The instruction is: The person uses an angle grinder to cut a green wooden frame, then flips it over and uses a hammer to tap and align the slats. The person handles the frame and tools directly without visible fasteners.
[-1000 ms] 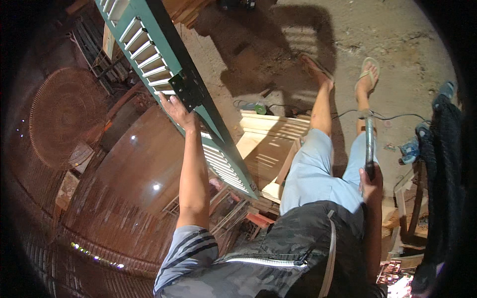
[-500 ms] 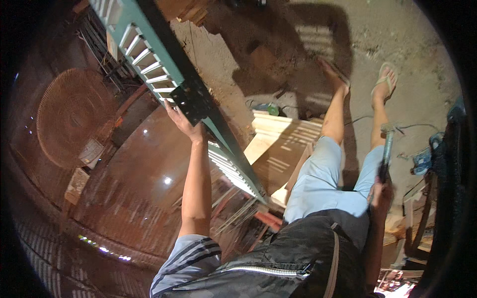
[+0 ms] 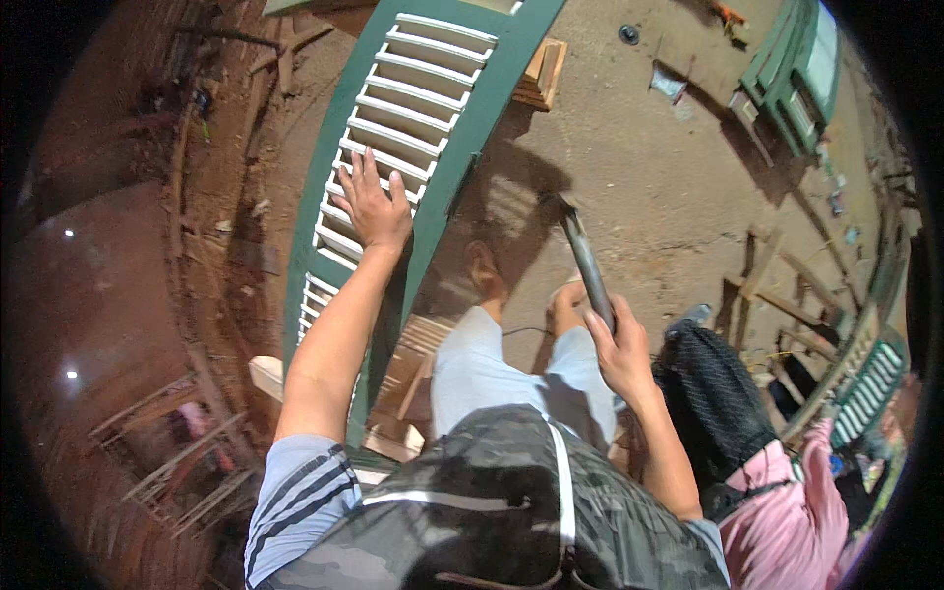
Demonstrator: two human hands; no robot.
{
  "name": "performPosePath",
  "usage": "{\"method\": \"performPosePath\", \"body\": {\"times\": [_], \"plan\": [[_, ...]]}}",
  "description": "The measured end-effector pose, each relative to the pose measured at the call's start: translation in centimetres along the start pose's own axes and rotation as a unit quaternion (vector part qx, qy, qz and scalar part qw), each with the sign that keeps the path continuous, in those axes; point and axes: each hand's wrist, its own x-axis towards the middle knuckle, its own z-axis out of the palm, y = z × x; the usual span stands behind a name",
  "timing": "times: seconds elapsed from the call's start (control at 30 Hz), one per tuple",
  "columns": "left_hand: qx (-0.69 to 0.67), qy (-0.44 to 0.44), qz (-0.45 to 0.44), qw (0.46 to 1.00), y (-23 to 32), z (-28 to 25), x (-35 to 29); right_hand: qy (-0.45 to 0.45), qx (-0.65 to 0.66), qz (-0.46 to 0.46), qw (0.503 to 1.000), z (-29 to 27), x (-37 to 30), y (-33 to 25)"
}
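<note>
A green louvered shutter (image 3: 464, 147) with white slats slants up from beside my legs to the top of the head view. My left hand (image 3: 379, 214) lies on its slats with fingers spread, gripping nothing. To the right, my right hand (image 3: 621, 352) is wrapped round the grey handle of a hammer (image 3: 587, 264). The hammer's dark head points away from me, over the ground and apart from the shutter. Part of the shutter's lower end is hidden behind my left forearm.
Wooden blocks (image 3: 539, 79) support the shutter's right side. Another person in a pink top (image 3: 777, 506) is close on my right, near another green shutter (image 3: 867, 395). More green panels (image 3: 795, 74) stand at far right. Timber pieces (image 3: 772, 280) lie nearer.
My view has swung to the right, bringing the other person in. My left hand has gone from the shutter's edge hardware to flat on its slats. The hammer has come up in front of me.
</note>
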Motion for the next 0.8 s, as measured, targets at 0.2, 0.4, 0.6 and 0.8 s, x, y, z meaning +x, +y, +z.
{"method": "performPosePath", "body": {"times": [0.2,0.4,0.6,0.8], "plan": [[-0.038,-0.016,0.003,0.999,-4.7,-3.2,0.0,0.01,-0.126,-0.151,0.981,1.9,4.6,-15.8],[0.031,0.002,-0.132,0.991,-15.7,-3.0,-1.8,-0.06,-0.42,-0.146,0.894,3.8,8.5,-18.4],[-0.006,-0.017,-0.158,0.987,-14.9,-4.2,-1.3,-0.087,-0.518,-0.105,0.844,5.3,7.2,-22.3],[-0.011,-0.009,-0.156,0.988,-15.2,-4.2,-1.4,-0.039,-0.422,-0.194,0.885,7.7,6.8,-27.6]]}}
